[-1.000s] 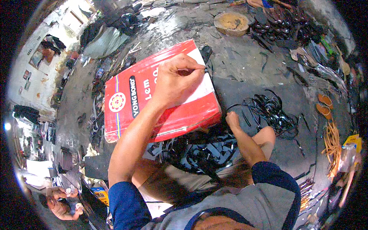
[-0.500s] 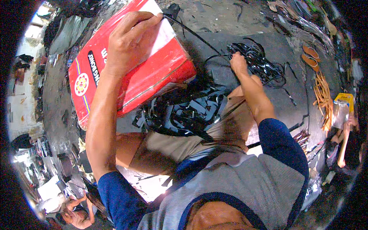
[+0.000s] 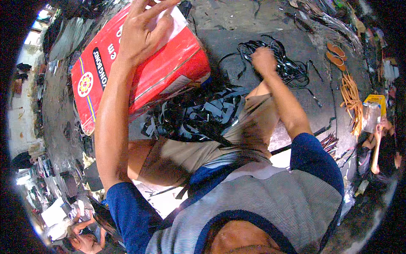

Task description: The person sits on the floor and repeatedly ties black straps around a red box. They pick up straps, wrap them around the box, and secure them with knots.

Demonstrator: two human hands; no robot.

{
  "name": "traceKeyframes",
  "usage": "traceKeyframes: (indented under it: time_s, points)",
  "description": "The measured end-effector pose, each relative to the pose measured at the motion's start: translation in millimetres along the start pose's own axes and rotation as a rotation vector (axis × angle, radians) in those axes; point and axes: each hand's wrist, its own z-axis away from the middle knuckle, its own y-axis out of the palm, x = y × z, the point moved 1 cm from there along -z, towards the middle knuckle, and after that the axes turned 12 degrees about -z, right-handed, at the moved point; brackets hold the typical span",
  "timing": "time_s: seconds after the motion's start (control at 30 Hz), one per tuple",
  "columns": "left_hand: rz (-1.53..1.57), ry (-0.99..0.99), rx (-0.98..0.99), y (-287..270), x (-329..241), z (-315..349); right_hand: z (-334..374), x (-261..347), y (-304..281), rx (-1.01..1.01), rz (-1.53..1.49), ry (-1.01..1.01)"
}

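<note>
A large red tin (image 3: 160, 76) with a white panel lies tilted in front of me at the left. My left hand (image 3: 144, 31) is over its upper part, fingers stretched apart and nothing visible in them. To the right, my right hand (image 3: 263, 59) hovers at a tangled heap of glossy black strips (image 3: 292, 70) on the floor; motion smears its fingers, so whether it holds a strip is unclear. Between my legs, below the tin, lies a pile of black strips and scraps (image 3: 198, 116).
Brown sandals (image 3: 335, 55) and a bundle of tan strips (image 3: 350, 95) lie on the floor at the right. Another person's arm (image 3: 376, 144) shows at the right rim beside a yellow box (image 3: 375, 101). A second person (image 3: 84, 237) sits at the lower left.
The black strip stretched between the tin's top and the heap no longer spans there. My left hand has moved up and its fingers have spread. My right hand has shifted slightly at the heap.
</note>
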Motion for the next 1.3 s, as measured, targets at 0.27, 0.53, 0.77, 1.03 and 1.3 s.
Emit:
traceKeyframes:
  time_s: [0.27, 0.53, 0.77, 1.03, 1.3]
  points:
    - [-0.19, 0.091, -0.086, -47.8, -74.3, 32.0, 98.0, 121.9, 120.7, 0.231, -0.281, 0.072]
    - [0.317, -0.606, 0.463, -48.7, -141.1, 104.3, 98.0, 153.3, -68.1, 0.369, -1.73, -0.03]
    - [0.82, -0.655, 0.018, -69.7, -140.8, 80.1, 126.5, 211.6, -281.8, 0.716, -1.5, -0.637]
    - [0.314, -0.966, -0.646, -198.2, -18.1, 113.8, 86.7, 244.5, -303.0, 0.822, -1.46, -0.516]
    - [0.198, -1.117, -0.762, -234.8, 39.3, 162.4, 40.3, 278.9, -311.6, 0.786, -0.803, -0.777]
